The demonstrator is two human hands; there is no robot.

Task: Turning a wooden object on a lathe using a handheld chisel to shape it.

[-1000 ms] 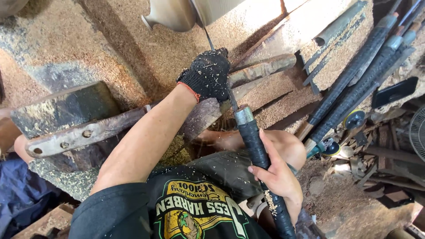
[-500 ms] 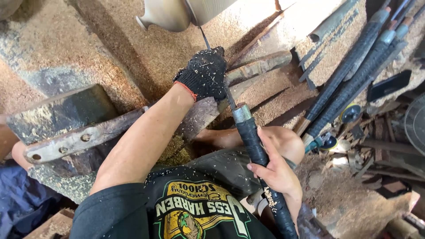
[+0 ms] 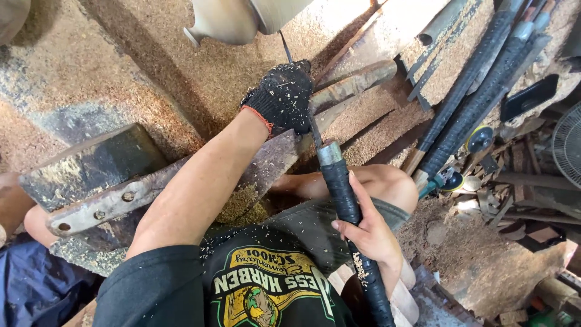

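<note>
Now the chisel (image 3: 339, 181) runs lengthwise from lap up toward the pale wood (image 3: 242, 18); gloved left hand (image 3: 281, 97) clasps its blade, right hand (image 3: 369, 233) wraps the handle.

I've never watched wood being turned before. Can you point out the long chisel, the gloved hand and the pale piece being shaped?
long chisel (image 3: 348, 200), head view, black wrapped handle.
gloved left hand (image 3: 281, 97), head view, back of glove.
pale turned piece (image 3: 227, 18), head view, rounded body.

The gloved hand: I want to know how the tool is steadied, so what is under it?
Under the gloved hand runs the tool's thin steel shaft, resting on a sawdust-covered bar. The contact itself is covered.
</note>
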